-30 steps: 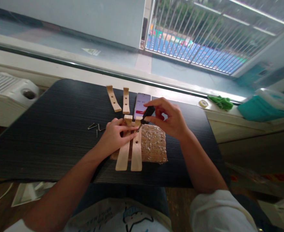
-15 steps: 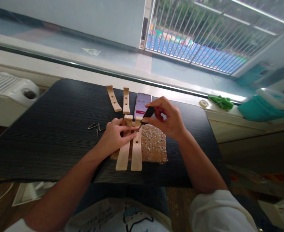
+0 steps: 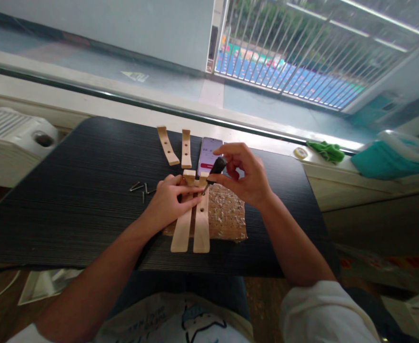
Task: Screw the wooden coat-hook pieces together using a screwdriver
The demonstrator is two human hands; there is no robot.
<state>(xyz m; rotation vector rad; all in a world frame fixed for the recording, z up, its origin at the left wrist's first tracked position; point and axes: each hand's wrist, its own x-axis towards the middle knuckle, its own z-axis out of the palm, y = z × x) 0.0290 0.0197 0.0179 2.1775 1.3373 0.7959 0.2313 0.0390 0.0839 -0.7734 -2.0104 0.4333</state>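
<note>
My right hand holds a screwdriver by its black handle. The thumb lies at the handle's lower end, and the index finger stretches out above it. Its shaft slants down to the upper hole of the right-hand curved wooden piece; any screw there is too small to make out. My left hand reaches across from the left, fingers pressed over this piece and the matching wooden piece beside it, holding both down. Under them lies a cardboard slab wrapped in clear plastic.
Two shorter curved wooden pieces, one tilted and one straight, lie farther back. A phone lies beside them. Several loose screws are left of my left hand on the black table. Tape and a green cloth sit on the sill.
The fingers of my right hand have shifted round the screwdriver handle, and the handle has moved slightly left and down. My left hand and the wooden pieces look unmoved.
</note>
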